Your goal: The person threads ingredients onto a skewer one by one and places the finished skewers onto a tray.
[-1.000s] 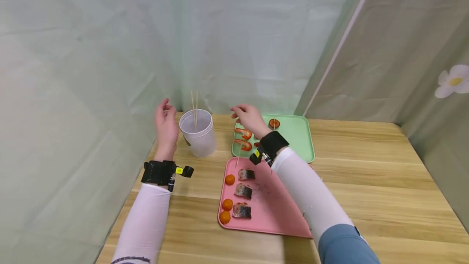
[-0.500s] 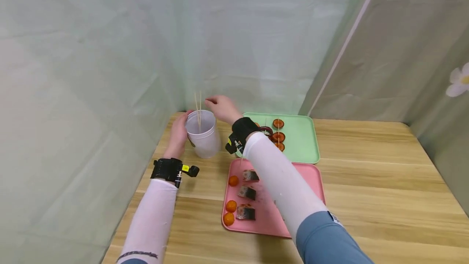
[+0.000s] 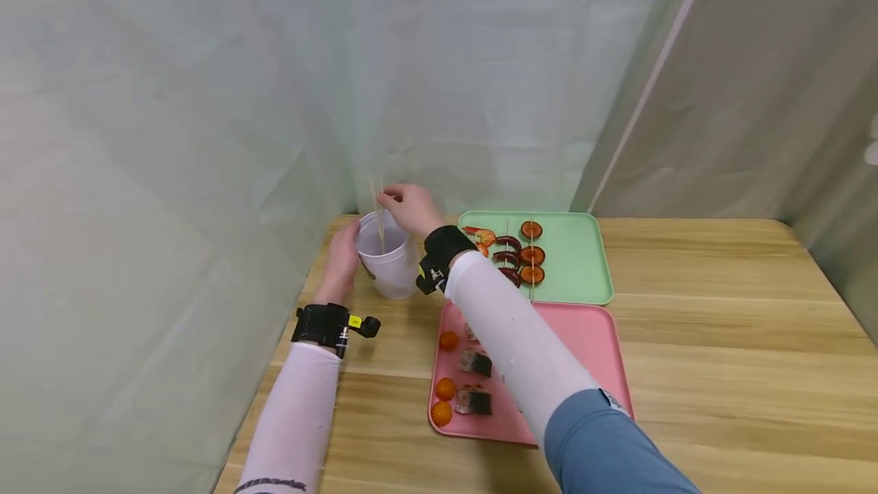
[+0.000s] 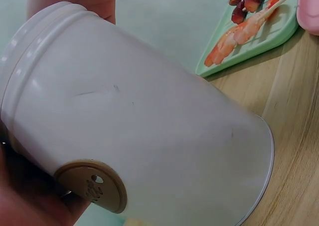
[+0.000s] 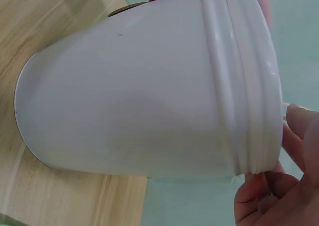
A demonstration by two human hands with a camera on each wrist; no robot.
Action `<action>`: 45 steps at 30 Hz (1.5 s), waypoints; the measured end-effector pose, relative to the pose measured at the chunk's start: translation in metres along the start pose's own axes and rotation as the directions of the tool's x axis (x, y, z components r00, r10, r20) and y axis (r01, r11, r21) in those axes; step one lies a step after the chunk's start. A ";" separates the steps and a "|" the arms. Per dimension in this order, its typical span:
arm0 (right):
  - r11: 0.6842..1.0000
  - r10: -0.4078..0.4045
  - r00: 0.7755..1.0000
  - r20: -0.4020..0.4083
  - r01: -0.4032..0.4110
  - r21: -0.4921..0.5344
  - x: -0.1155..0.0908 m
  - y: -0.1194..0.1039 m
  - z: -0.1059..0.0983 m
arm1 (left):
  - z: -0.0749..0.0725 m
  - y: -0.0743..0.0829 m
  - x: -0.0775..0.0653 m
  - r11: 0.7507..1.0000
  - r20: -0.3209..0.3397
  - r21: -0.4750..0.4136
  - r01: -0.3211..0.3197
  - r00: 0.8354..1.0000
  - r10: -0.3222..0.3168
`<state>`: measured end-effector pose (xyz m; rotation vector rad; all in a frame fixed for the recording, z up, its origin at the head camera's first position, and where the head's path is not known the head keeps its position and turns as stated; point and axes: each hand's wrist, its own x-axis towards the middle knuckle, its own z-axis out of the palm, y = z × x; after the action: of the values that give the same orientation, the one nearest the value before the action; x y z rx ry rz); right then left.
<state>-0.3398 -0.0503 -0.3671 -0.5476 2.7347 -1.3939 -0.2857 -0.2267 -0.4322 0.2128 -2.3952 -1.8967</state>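
A white plastic bucket (image 3: 394, 277) with a brown oval badge (image 4: 94, 186) stands at the back left of the wooden table. Thin wooden skewers (image 3: 376, 200) lean up out of its mouth. My left hand (image 3: 339, 261) grips the bucket's left side near the rim, its fingers partly hidden behind the wall. Over the right of the rim, my right hand (image 3: 414, 210) pinches a skewer between thumb and fingers; in the right wrist view the thumb (image 5: 300, 118) meets a thin stick just beyond the rim.
Right of the bucket, a green tray (image 3: 579, 250) bears skewered mushroom slices (image 3: 532, 256), dark red curled pieces (image 3: 506, 258) and shrimp (image 3: 482, 235). Before it, a pink tray (image 3: 590, 341) holds fish pieces (image 3: 474, 401) and orange balls (image 3: 446, 389), partly under my right forearm. Curtains hang behind.
My left hand has come down onto the bucket's side and taken hold. My right hand has moved left from over the green tray to the skewers, and its fingers have closed on one.
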 end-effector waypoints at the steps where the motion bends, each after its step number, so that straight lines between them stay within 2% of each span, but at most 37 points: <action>1: 1.000 0.001 1.000 -0.009 -0.001 0.008 0.000 0.001 0.001 | 0.001 0.000 0.000 1.000 0.004 0.004 -0.003 1.000 0.003; 5: 0.999 0.000 0.998 -0.061 0.002 0.034 -0.002 0.004 -0.001 | 0.005 0.001 0.001 0.999 0.012 0.037 0.001 1.000 -0.001; 9: 1.000 0.005 0.992 -0.126 -0.001 0.030 -0.003 0.005 -0.006 | 0.007 0.003 0.004 0.999 0.018 0.034 0.000 1.000 -0.001; 14: 1.000 0.007 0.987 -0.160 -0.006 0.010 -0.006 0.006 -0.016 | 0.008 0.006 0.008 1.000 0.023 0.023 0.018 1.000 -0.018; 19: 0.999 -0.032 0.983 -0.180 0.027 -0.032 -0.012 0.007 -0.025 | 0.008 0.005 0.013 1.000 0.013 0.026 0.011 1.000 -0.012; 25: 0.986 -0.138 0.978 -0.157 0.121 -0.113 -0.025 0.007 -0.040 | 0.008 0.003 0.018 0.999 0.022 0.040 -0.004 1.000 0.003; 30: 0.985 -0.171 0.966 -0.194 0.173 -0.010 -0.045 0.012 -0.058 | 0.007 0.003 0.020 0.999 0.044 0.038 -0.009 0.999 0.008; 34: 0.976 -0.150 0.955 -0.256 0.185 0.117 -0.061 0.021 -0.072 | 0.007 0.004 0.023 0.999 0.046 0.043 -0.033 0.998 0.031; 39: 0.936 -0.124 0.944 -0.304 0.213 0.280 -0.079 0.035 -0.084 | 0.006 0.002 0.028 0.997 0.047 0.041 -0.067 0.997 0.065; 45: 0.898 -0.095 0.923 -0.372 0.241 0.369 -0.099 0.054 -0.095 | 0.002 0.000 0.032 0.995 0.047 0.020 -0.094 0.995 0.093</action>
<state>-0.2798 0.0847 -0.3657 -0.5698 2.5453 -2.2305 -0.3179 -0.2296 -0.4333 0.0584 -2.4108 -1.8549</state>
